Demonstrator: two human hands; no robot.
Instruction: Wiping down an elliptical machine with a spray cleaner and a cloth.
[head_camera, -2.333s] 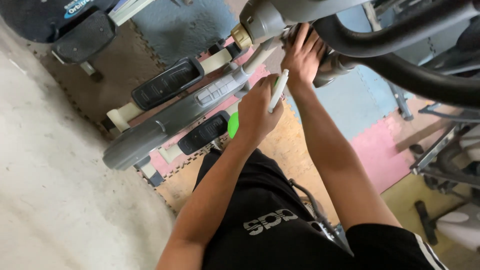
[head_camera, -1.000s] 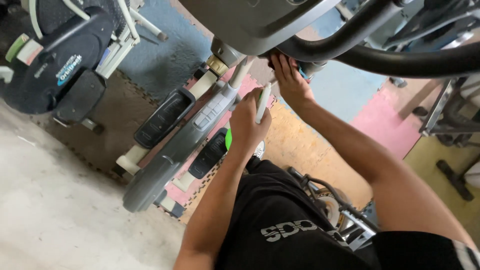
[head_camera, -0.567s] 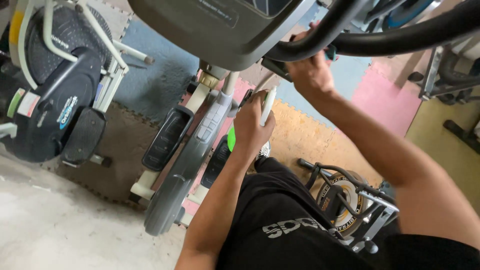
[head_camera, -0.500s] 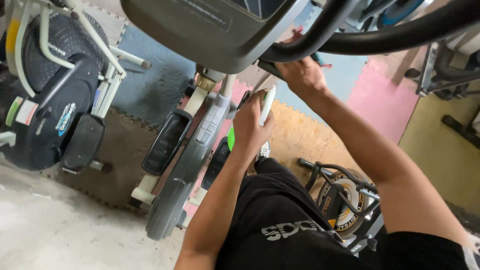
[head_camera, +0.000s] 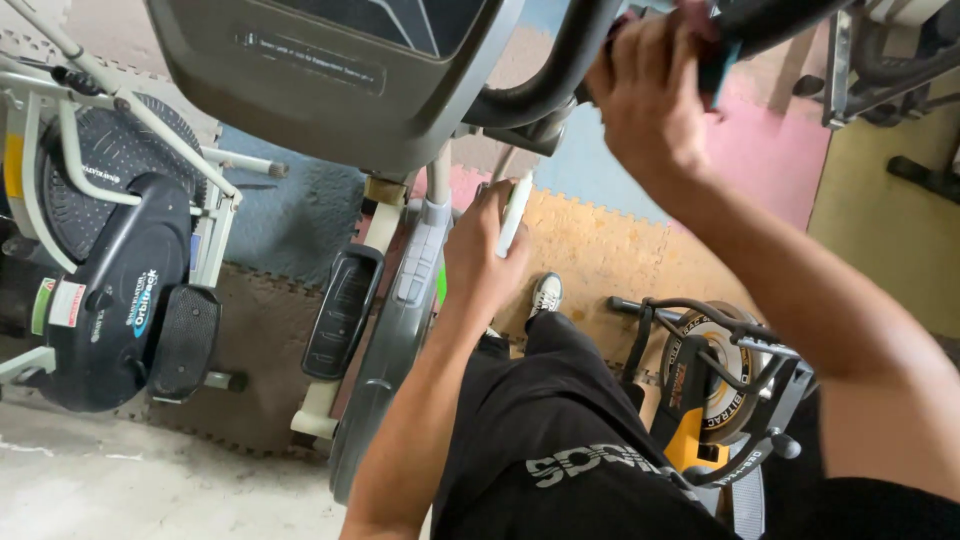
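My left hand (head_camera: 480, 255) is closed around a white-and-green bottle (head_camera: 515, 212), its white top sticking up past my fingers, beside the grey post of an exercise machine (head_camera: 405, 300). My right hand (head_camera: 648, 100) is raised higher and presses a blue cloth (head_camera: 716, 72) against the machine's black handlebar (head_camera: 560, 70). The grey console housing (head_camera: 330, 80) hangs just above and left of both hands. Most of the bottle is hidden by my palm.
A black foot pedal (head_camera: 342, 310) sits left of the post. Another dark trainer with a round flywheel (head_camera: 120, 290) stands at far left. A small black-and-yellow pedal unit (head_camera: 720, 385) lies by my right leg. Coloured foam mats (head_camera: 600, 240) cover the floor; my white shoe (head_camera: 546, 293) rests there.
My right hand has slid the cloth along the handlebar from under the console towards the upper right. The left hand keeps the bottle by the post. My view has shifted closer and lower.
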